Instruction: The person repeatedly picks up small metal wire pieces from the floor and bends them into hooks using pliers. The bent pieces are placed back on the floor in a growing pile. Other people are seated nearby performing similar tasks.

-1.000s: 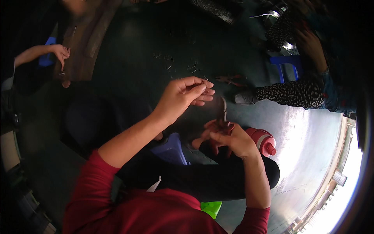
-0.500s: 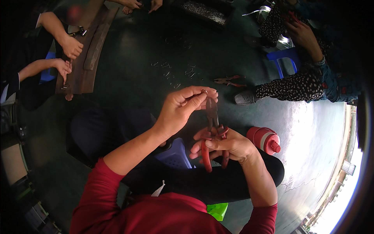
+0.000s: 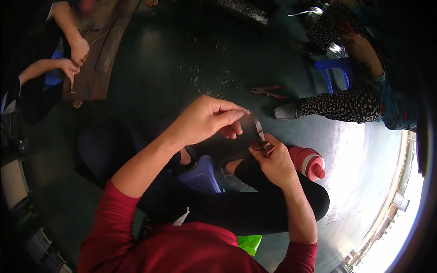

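Between its thumb and forefinger my left hand (image 3: 211, 119) pinches a small piece of bent wire (image 3: 247, 112). My right hand (image 3: 276, 163) is wrapped round the red handles of a pair of pliers (image 3: 257, 127). The dark jaws point up and meet the wire at my left fingertips; whether they grip it is too small to tell. The other fingers of my left hand curl loosely below the pinch.
Wire pieces (image 3: 223, 77) and another pair of pliers (image 3: 268, 90) lie on the dark floor ahead. A red jug (image 3: 308, 163) stands beside my right knee. One co-worker works at a wooden bench (image 3: 93, 73) on the left; another sits by a blue stool (image 3: 334, 68) on the right.
My right hand has turned the pliers and closed round their handles, which were spread before. The jaws have tilted toward the wire. My left hand has shifted slightly, still pinching.
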The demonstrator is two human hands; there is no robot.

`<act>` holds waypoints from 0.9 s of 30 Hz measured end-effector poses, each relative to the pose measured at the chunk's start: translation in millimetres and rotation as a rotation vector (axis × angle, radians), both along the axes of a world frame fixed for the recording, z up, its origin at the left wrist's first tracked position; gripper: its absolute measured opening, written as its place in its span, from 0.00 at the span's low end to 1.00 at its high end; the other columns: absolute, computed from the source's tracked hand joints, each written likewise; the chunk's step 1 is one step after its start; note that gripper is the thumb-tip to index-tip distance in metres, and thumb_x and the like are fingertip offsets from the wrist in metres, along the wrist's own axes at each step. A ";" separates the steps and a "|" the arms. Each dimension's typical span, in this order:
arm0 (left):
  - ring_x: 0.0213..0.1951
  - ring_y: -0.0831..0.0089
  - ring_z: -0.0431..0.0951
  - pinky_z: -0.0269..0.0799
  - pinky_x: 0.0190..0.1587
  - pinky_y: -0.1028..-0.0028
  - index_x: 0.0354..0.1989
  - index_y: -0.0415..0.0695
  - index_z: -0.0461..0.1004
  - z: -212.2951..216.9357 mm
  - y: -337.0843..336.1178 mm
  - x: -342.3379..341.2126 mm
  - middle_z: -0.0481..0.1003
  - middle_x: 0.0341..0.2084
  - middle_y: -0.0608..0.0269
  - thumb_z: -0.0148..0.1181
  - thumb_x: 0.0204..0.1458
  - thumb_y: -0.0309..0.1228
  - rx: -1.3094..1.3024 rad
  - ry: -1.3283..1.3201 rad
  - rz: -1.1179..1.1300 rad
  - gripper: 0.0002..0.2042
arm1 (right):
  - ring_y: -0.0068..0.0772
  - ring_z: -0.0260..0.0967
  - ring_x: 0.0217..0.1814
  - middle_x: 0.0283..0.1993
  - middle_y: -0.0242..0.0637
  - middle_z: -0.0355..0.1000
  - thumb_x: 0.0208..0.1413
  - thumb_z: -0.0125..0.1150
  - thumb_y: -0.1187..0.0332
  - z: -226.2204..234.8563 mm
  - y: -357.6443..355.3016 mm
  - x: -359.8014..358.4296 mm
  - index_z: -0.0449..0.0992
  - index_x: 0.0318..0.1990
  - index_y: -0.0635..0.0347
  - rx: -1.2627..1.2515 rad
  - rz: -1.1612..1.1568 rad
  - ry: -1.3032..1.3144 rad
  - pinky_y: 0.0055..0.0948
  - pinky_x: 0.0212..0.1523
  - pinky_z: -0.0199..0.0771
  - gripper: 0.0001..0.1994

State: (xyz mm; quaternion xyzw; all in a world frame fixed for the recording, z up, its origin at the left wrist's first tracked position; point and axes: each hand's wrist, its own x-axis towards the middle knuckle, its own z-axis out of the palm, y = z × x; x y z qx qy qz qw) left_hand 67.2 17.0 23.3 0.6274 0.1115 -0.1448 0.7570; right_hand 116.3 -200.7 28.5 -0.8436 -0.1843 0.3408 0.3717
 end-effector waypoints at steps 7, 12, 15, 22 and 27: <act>0.20 0.84 0.70 0.67 0.24 0.81 0.51 0.35 0.74 7.1 -15.6 -10.5 0.72 0.17 0.67 0.46 0.62 0.25 0.254 -0.103 0.045 0.14 | 0.43 0.74 0.30 0.28 0.45 0.74 0.52 0.63 0.73 -11.8 5.4 -0.2 0.71 0.35 0.64 -0.028 -0.046 -0.202 0.32 0.35 0.71 0.07; 0.19 0.83 0.70 0.66 0.23 0.79 0.48 0.32 0.73 3.6 -24.4 -12.6 0.71 0.15 0.65 0.46 0.60 0.24 0.319 -0.211 0.108 0.13 | 0.52 0.76 0.36 0.32 0.48 0.75 0.51 0.56 0.77 -17.0 4.9 3.2 0.70 0.35 0.64 -0.015 -0.041 -0.226 0.39 0.37 0.73 0.04; 0.19 0.82 0.70 0.66 0.24 0.78 0.47 0.32 0.73 1.6 -26.7 -13.5 0.70 0.15 0.64 0.46 0.60 0.24 0.334 -0.220 0.138 0.12 | 0.52 0.74 0.35 0.31 0.48 0.74 0.52 0.55 0.77 -20.2 5.9 2.5 0.70 0.35 0.63 -0.007 -0.053 -0.251 0.39 0.36 0.72 0.04; 0.19 0.81 0.71 0.66 0.23 0.78 0.46 0.31 0.73 1.6 -31.5 -11.9 0.71 0.15 0.63 0.46 0.60 0.24 0.354 -0.217 0.189 0.12 | 0.53 0.73 0.35 0.32 0.47 0.73 0.50 0.55 0.79 -27.4 7.6 2.3 0.69 0.36 0.62 -0.007 -0.070 -0.334 0.42 0.35 0.70 0.06; 0.18 0.82 0.71 0.66 0.23 0.78 0.46 0.32 0.73 6.5 -32.5 -10.2 0.72 0.14 0.63 0.46 0.60 0.25 0.373 -0.214 0.200 0.12 | 0.54 0.73 0.36 0.34 0.47 0.73 0.48 0.54 0.81 -26.7 8.9 2.8 0.68 0.38 0.61 -0.030 -0.077 -0.376 0.44 0.35 0.70 0.09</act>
